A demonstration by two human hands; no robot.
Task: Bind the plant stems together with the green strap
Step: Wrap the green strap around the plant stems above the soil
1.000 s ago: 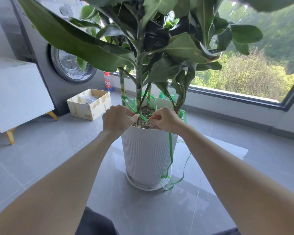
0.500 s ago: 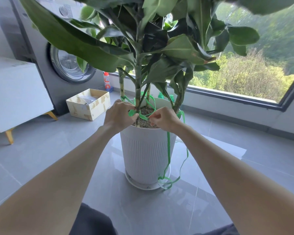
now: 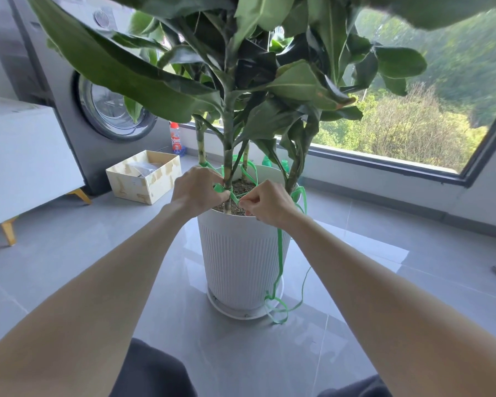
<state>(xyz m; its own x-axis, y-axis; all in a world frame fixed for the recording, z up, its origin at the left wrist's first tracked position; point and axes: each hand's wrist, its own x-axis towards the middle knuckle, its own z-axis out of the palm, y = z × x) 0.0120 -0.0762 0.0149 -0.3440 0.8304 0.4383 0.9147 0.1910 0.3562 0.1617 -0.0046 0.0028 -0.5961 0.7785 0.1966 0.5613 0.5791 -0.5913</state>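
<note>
Pinching green strap (image 3: pixel 280 253) at plant stems (image 3: pixel 227 156)

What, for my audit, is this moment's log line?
left hand: grips thin green strap at middle stem | right hand: pinches strap | tail: hangs past white ribbed pot

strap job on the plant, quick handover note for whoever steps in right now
Left hand grips the strap at the front stem. Right hand pinches it above the pot rim.
Strap loops round the stems over the soil; its tail hangs down the pot's side to the floor.
Done: strap round the stems, ends crossed between the hands.
Left: pull snug, finish the knot; none shows yet.
</note>
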